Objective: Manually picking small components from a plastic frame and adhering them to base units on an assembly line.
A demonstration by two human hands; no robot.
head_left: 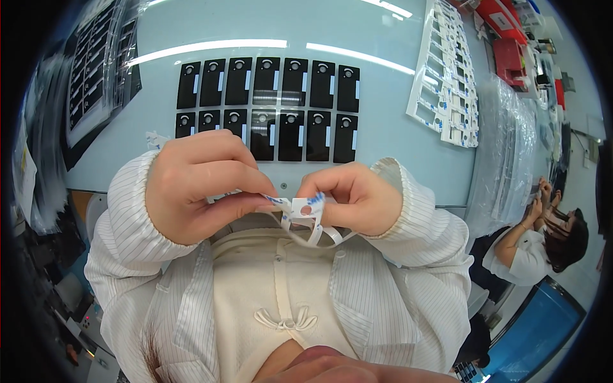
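Note:
Between my two hands, just off the table's near edge, is a white die-cut adhesive piece (300,207) with blue marks, a round hole and thin looping strips. My left hand (204,182) pinches its left end between thumb and fingers. On the other end, my right hand (351,198) is closed with thumb against forefinger. Beyond my hands, two rows of black rectangular plates (267,80) lie on the table, each with a round hole near the top and a white strip at one side. My left hand covers part of the nearer row.
White die-cut adhesive sheets (447,76) with blue marks lie at the right, beside stacked clear plastic bags (507,153). Bagged black plates (99,64) fill the far left. Red boxes (501,19) stand at the far right. Another person (536,246) works farther right.

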